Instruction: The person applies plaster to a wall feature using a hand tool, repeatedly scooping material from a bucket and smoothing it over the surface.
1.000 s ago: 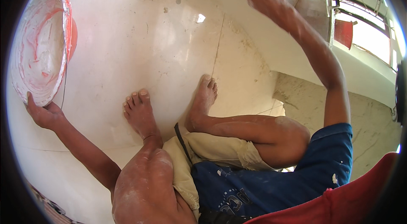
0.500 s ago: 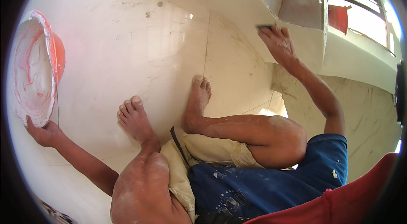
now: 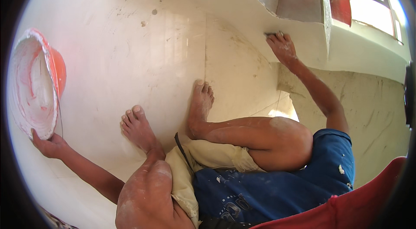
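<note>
My left hand (image 3: 48, 144) grips the lower rim of an orange bucket (image 3: 60, 73), which is tipped on its side with its mouth turned to the left. White, plaster-like residue coats its inside and rim. Out at the upper right, my right hand (image 3: 283, 50) is closed on a thin dark flat blade, likely a scraper (image 3: 270, 34). The blade lies at the smooth white face below a ledge; whether it touches is hard to see. White smears mark the back of that hand.
My bare feet (image 3: 201, 101) are on a dusty pale floor (image 3: 173, 55) with scuffs and joint lines. The white face ends in a ragged ledge edge (image 3: 271, 11). Behind it stands a red container (image 3: 341, 11) near a bright window. A grey-beige rough wall (image 3: 346, 107) is at the right.
My right hand has moved a little away from the ledge edge, with the blade still in it. The bucket and my left hand sit slightly lower in view, and the view has shifted somewhat.
</note>
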The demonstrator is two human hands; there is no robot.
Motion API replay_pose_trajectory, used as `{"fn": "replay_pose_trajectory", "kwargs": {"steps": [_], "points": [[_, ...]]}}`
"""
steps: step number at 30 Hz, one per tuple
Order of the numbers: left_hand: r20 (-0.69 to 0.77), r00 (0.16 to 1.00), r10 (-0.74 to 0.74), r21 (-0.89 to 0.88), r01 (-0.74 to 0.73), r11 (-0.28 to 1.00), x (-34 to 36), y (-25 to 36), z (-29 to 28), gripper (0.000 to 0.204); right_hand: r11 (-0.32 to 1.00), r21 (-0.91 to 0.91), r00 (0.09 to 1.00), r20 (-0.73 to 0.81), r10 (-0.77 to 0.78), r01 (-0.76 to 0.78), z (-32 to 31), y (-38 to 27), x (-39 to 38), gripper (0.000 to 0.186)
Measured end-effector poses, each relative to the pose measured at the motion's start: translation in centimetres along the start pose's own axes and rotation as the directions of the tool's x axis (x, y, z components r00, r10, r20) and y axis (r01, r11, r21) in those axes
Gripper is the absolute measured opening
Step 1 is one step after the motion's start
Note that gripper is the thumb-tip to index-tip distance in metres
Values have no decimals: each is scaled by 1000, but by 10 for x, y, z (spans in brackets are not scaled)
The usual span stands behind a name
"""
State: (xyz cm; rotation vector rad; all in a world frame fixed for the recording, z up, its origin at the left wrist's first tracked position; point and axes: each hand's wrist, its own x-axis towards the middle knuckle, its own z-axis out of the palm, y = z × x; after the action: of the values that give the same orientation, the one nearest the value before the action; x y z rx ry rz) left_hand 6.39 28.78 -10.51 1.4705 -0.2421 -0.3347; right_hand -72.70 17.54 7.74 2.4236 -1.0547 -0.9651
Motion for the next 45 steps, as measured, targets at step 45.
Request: {"fn": "replay_pose_trajectory", "kwargs": {"steps": [45], "points": [[647,499,-577,704,-681,200,22,181,288,64,471,817,-467,-577,671,-332,-44,-11,-16,49]]}}
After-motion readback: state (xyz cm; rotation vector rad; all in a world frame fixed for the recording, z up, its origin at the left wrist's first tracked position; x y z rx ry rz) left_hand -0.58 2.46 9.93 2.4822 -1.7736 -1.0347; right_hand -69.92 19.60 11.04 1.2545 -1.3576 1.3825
